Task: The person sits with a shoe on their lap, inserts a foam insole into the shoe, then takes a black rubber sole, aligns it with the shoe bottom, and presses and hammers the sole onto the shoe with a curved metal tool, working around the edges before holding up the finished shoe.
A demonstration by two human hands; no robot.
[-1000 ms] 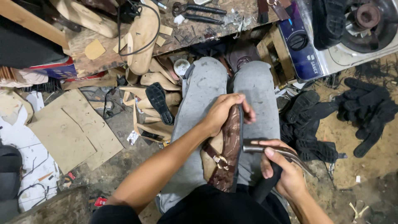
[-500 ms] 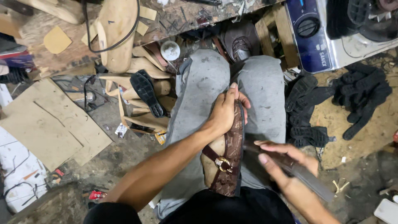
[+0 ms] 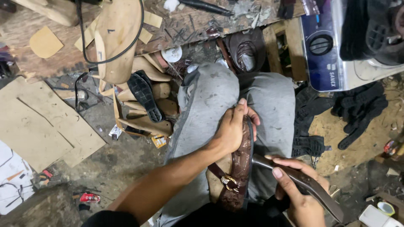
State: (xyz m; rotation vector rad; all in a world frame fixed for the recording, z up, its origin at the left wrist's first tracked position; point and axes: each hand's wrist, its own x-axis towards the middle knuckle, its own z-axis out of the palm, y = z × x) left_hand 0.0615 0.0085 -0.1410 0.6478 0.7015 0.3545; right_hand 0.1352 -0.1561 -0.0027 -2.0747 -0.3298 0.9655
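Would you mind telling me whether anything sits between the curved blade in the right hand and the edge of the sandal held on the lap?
Nothing visible does: the blade tip already meets the sandal edge, below the left hand.

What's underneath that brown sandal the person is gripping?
The brown sandal rests on the lap, on grey trousers. The left hand covers its front end, and the right hand presses a curved blade against its edge. Its underside is hidden.
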